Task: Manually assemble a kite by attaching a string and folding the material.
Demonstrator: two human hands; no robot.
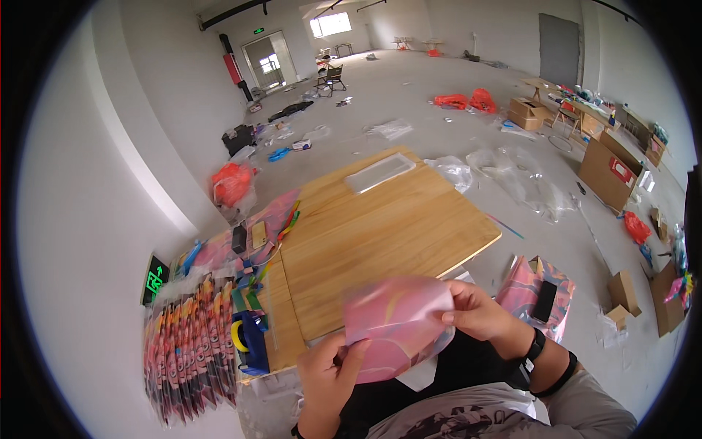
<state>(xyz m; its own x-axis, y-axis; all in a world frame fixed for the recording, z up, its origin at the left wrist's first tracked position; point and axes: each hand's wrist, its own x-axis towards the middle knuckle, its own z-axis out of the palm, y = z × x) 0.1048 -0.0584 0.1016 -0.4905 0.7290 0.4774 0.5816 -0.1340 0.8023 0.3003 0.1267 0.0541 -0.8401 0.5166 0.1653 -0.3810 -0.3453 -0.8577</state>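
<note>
Between my hands, over the near edge of the wooden table (387, 219), is a glossy pink patterned sheet (402, 322), slightly curved. My left hand (333, 369) pinches its lower left side between thumb and fingers. Higher up, my right hand (479, 311) grips the right edge with the thumb on top. A blue tape dispenser (252, 355) with a yellow core stands on the table's left corner. A clear shallow plastic tray (380, 173) lies at the far end of the tabletop.
Many folded printed pieces (194, 351) hang in a row at the left. Pink patterned material (519, 289) with a black object (545, 301) on it lies at the right. Cardboard boxes (609, 174) and crumpled clear plastic (523, 179) are on the floor.
</note>
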